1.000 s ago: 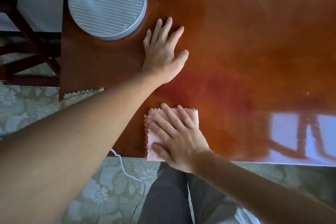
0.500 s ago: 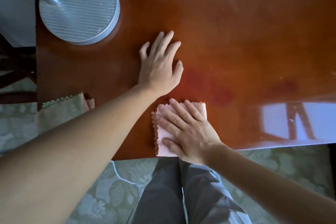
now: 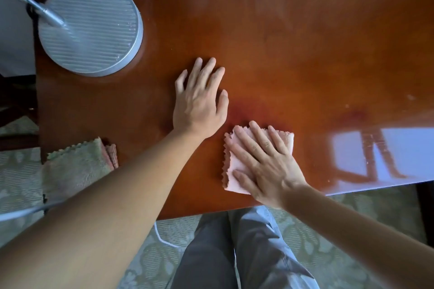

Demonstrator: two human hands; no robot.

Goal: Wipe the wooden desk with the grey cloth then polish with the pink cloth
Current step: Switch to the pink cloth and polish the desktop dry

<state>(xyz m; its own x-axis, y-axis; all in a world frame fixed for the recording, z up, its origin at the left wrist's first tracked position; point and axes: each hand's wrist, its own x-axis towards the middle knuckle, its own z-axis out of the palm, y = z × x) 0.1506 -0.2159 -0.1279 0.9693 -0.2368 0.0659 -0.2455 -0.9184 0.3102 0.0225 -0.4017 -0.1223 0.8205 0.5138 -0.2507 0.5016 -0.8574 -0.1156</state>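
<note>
Head view: right hand point(image 3: 265, 162), fingers spread flat, presses pink cloth point(image 3: 234, 162) onto wooden surface point(image 3: 305, 58) near its front edge. Left hand point(image 3: 199, 103) lies flat and empty beside it; grey cloth point(image 3: 77, 166) hangs over the left edge.

Both hands, left point(image 3: 199, 103) and right point(image 3: 265, 159), lie flat, fingers extended.

Pink cloth point(image 3: 237, 164), reddish-brown desk point(image 3: 293, 54), ribbed silver base point(image 3: 90, 27).

Right hand point(image 3: 267, 166) flat on pink cloth point(image 3: 234, 166), wooden desk point(image 3: 305, 54)
</note>
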